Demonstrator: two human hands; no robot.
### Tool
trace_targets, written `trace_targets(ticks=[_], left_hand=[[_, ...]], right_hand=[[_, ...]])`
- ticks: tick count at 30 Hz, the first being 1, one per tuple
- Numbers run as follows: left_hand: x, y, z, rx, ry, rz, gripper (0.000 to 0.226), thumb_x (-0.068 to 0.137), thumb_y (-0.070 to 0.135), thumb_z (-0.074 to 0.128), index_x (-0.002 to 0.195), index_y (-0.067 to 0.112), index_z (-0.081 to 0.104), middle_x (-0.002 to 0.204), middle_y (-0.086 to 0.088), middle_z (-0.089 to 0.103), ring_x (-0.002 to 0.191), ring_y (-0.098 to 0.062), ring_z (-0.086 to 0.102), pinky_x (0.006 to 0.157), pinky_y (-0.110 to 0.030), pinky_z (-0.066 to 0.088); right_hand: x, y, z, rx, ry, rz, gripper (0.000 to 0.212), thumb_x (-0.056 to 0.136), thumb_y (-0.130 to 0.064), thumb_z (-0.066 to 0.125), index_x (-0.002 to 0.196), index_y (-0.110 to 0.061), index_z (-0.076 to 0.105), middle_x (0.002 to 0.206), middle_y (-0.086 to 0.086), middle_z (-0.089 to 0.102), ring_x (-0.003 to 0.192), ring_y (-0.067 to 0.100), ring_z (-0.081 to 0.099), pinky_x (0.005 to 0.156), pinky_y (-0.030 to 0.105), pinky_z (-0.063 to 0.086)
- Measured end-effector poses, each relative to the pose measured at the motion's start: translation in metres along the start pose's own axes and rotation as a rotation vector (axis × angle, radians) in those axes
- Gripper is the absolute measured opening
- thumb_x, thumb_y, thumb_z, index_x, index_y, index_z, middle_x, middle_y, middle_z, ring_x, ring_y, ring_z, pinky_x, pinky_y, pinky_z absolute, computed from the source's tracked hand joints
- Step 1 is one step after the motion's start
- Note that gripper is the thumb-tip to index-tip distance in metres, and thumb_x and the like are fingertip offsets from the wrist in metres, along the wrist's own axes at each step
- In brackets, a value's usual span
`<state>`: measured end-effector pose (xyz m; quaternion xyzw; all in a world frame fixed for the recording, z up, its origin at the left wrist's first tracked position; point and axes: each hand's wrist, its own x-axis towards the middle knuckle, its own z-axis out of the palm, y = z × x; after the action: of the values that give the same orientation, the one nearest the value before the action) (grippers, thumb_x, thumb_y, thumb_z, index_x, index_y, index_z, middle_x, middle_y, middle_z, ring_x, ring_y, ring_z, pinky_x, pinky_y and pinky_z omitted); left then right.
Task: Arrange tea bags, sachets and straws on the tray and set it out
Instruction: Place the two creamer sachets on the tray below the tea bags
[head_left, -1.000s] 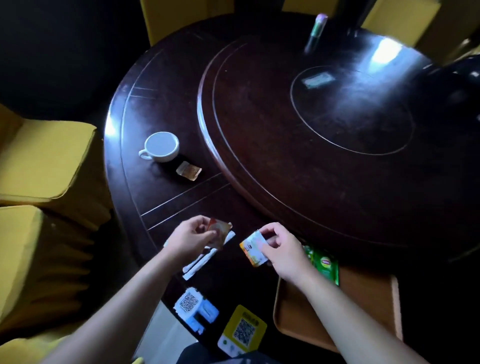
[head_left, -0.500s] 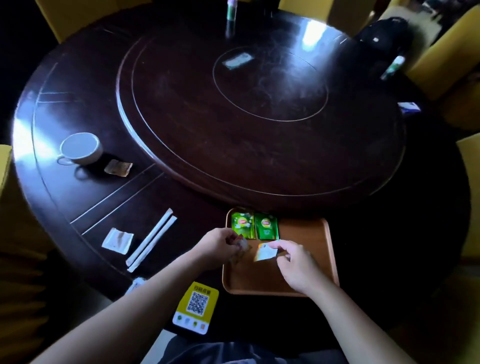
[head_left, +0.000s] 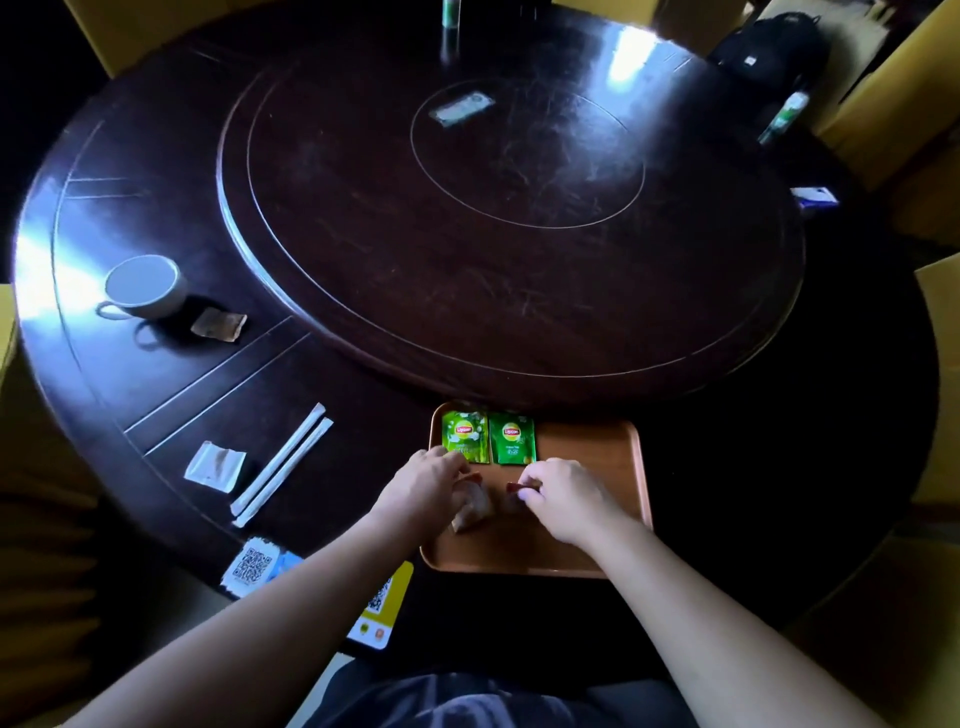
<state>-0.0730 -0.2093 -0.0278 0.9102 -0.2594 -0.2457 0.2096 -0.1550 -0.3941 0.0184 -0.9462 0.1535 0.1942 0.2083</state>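
While round dark table (head_left: 171, 171) holds much unplaced stock, task roughly midway by look. Tray (head_left: 592, 447) at near edge: two green tea bags (head_left: 488, 437) flat, side by side, far-left corner. Left hand (head_left: 428, 491) and right hand (head_left: 566, 499) both low over tray middle, each pinching small sachet, blurred; fingers curled narrow around them. Left to do: two wrapped straws (head_left: 283, 465) and white sachet (head_left: 214, 465) on table left of tray; brown sachet (head_left: 218, 325) beside cup (head_left: 143, 286). Setting out not yet done.
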Motion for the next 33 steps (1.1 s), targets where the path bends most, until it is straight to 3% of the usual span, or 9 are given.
trace_targets(ticks=[2, 6, 10, 15, 17, 19, 21, 27, 33], left_hand=[[-0.004, -0.001, 0.005, 0.048, 0.099, 0.046, 0.034, 0.086, 0.036, 0.068, 0.118, 0.024, 0.062, 0.111, 0.001, 0.058, 0.103, -0.021, 0.051, 0.085, -0.036, 0.050], [-0.021, -0.001, 0.013, 0.214, 0.192, 0.173, 0.032, 0.082, 0.036, 0.071, 0.108, 0.017, 0.066, 0.104, -0.004, 0.061, 0.093, -0.027, 0.056, 0.079, -0.040, 0.053], [-0.036, 0.006, 0.034, 0.295, 0.147, 0.244, 0.033, 0.075, 0.033, 0.071, 0.104, 0.019, 0.065, 0.099, -0.004, 0.062, 0.086, -0.027, 0.061, 0.067, -0.038, 0.057], [-0.042, 0.011, 0.052, 0.396, 0.132, 0.305, 0.037, 0.075, 0.033, 0.067, 0.110, 0.020, 0.065, 0.105, -0.003, 0.066, 0.089, -0.023, 0.061, 0.068, -0.032, 0.058], [-0.042, 0.011, 0.055, 0.408, 0.107, 0.296, 0.038, 0.082, 0.038, 0.058, 0.114, 0.018, 0.064, 0.110, -0.005, 0.064, 0.092, -0.024, 0.059, 0.074, -0.035, 0.058], [-0.042, 0.008, 0.059, 0.405, 0.048, 0.277, 0.048, 0.089, 0.041, 0.037, 0.127, 0.017, 0.056, 0.127, -0.005, 0.055, 0.110, -0.025, 0.052, 0.091, -0.037, 0.051], [-0.043, 0.008, 0.059, 0.377, 0.036, 0.266, 0.056, 0.088, 0.041, 0.031, 0.135, 0.015, 0.048, 0.137, -0.004, 0.048, 0.120, -0.025, 0.046, 0.102, -0.036, 0.045], [-0.041, 0.013, 0.059, 0.425, 0.064, 0.304, 0.065, 0.086, 0.037, 0.045, 0.141, 0.004, 0.045, 0.143, -0.012, 0.048, 0.132, -0.031, 0.044, 0.115, -0.041, 0.035], [-0.043, 0.016, 0.054, 0.390, 0.158, 0.275, 0.074, 0.070, 0.041, 0.071, 0.134, 0.006, 0.056, 0.134, -0.010, 0.060, 0.124, -0.028, 0.056, 0.105, -0.036, 0.047]], right_hand=[[0.002, 0.003, 0.007, 0.046, 0.020, 0.006, 0.020, 0.091, -0.032, 0.062, 0.110, -0.027, 0.066, 0.103, 0.000, 0.065, 0.094, 0.027, 0.063, 0.073, 0.032, 0.045], [-0.006, 0.012, 0.020, 0.083, 0.108, -0.005, 0.024, 0.089, -0.030, 0.062, 0.113, -0.028, 0.061, 0.104, -0.001, 0.059, 0.094, 0.027, 0.062, 0.078, 0.038, 0.053], [-0.019, 0.018, 0.041, 0.051, 0.160, -0.091, 0.024, 0.088, -0.024, 0.064, 0.111, -0.020, 0.064, 0.112, -0.001, 0.056, 0.107, 0.022, 0.052, 0.082, 0.042, 0.053], [-0.030, 0.018, 0.062, -0.021, 0.163, -0.182, 0.031, 0.087, -0.021, 0.060, 0.118, -0.019, 0.060, 0.127, -0.002, 0.053, 0.120, 0.021, 0.048, 0.085, 0.042, 0.055], [-0.033, 0.016, 0.066, -0.030, 0.172, -0.190, 0.032, 0.088, -0.021, 0.058, 0.120, -0.019, 0.059, 0.130, 0.000, 0.053, 0.123, 0.022, 0.047, 0.088, 0.042, 0.054], [-0.034, 0.014, 0.069, -0.026, 0.177, -0.180, 0.032, 0.089, -0.021, 0.057, 0.121, -0.018, 0.060, 0.131, 0.002, 0.053, 0.125, 0.023, 0.046, 0.089, 0.042, 0.053], [-0.033, 0.013, 0.071, -0.014, 0.189, -0.174, 0.031, 0.089, -0.021, 0.056, 0.120, -0.018, 0.060, 0.131, 0.002, 0.053, 0.125, 0.023, 0.047, 0.088, 0.042, 0.053], [-0.028, 0.011, 0.070, 0.017, 0.223, -0.170, 0.034, 0.087, -0.018, 0.059, 0.121, -0.019, 0.060, 0.132, 0.004, 0.054, 0.126, 0.025, 0.046, 0.090, 0.043, 0.053], [-0.023, 0.009, 0.068, -0.007, 0.209, -0.169, 0.040, 0.088, -0.019, 0.059, 0.127, -0.017, 0.058, 0.135, 0.006, 0.053, 0.128, 0.026, 0.046, 0.094, 0.042, 0.051]])
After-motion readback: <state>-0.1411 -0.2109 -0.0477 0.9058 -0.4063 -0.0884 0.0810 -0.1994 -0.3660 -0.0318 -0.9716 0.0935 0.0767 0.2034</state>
